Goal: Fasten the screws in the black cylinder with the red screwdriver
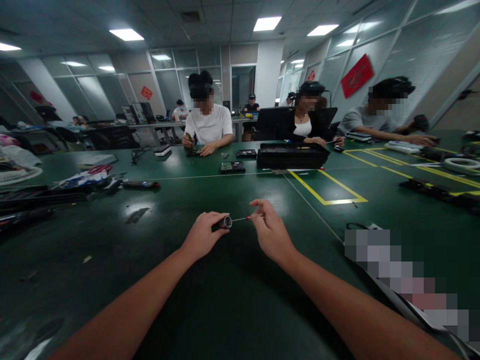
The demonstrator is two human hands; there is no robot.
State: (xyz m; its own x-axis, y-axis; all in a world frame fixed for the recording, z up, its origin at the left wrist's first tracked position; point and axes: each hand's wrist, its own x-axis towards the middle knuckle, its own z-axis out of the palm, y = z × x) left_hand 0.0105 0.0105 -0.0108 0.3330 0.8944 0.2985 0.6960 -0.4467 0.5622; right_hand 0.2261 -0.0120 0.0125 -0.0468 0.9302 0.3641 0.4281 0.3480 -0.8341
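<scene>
My left hand (pixel 204 234) is closed around a dark cylinder with a silver-ringed round end, which looks like a flashlight (pixel 227 222). That round end faces to the right. Opposite it, my right hand (pixel 272 232) pinches a thin screwdriver (pixel 240 219) between thumb and fingers, its slim metal shaft pointing left with a red part near my fingertips. The shaft's tip is at or very near the flashlight's end; whether they touch I cannot tell. Most of the flashlight's body is hidden by my left hand. Both hands are held above the green table (pixel 232 290).
A black marker-like tool (pixel 141 184) and piled tools lie to the left. Ahead are a circuit-board device (pixel 232 167) and a long black casing (pixel 292 156). Yellow tape (pixel 324 202) marks the table at right. Several people work across it, one in a white shirt (pixel 210 122).
</scene>
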